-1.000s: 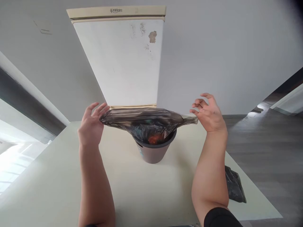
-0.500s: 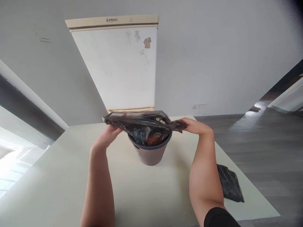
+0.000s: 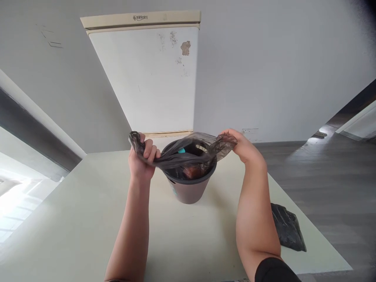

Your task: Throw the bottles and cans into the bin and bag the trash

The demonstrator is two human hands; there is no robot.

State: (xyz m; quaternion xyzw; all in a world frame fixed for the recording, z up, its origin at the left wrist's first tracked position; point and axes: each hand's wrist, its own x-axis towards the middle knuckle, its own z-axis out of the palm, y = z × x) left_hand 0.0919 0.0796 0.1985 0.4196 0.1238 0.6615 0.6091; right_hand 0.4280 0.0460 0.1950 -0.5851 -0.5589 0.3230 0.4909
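A thin black garbage bag stretches over the mouth of a brown trash bin with a dark rim. My left hand is closed in a fist around the bag's gathered left edge. On the other side, my right hand grips the bunched right edge. The bag's middle sags into the bin between them. Inside the bin I see something reddish-brown and a small turquoise piece, both partly hidden by the plastic.
The bin stands on a pale table. Folded black plastic lies by the table's right edge, next to my right forearm. A white refrigerator stands behind against the grey wall. Grey floor shows at the right.
My left hand has turned and wrapped its fingers round the bag's edge. My right hand has risen a little, still gripping. The bag's mouth shows wider, revealing more of the bin's inside.
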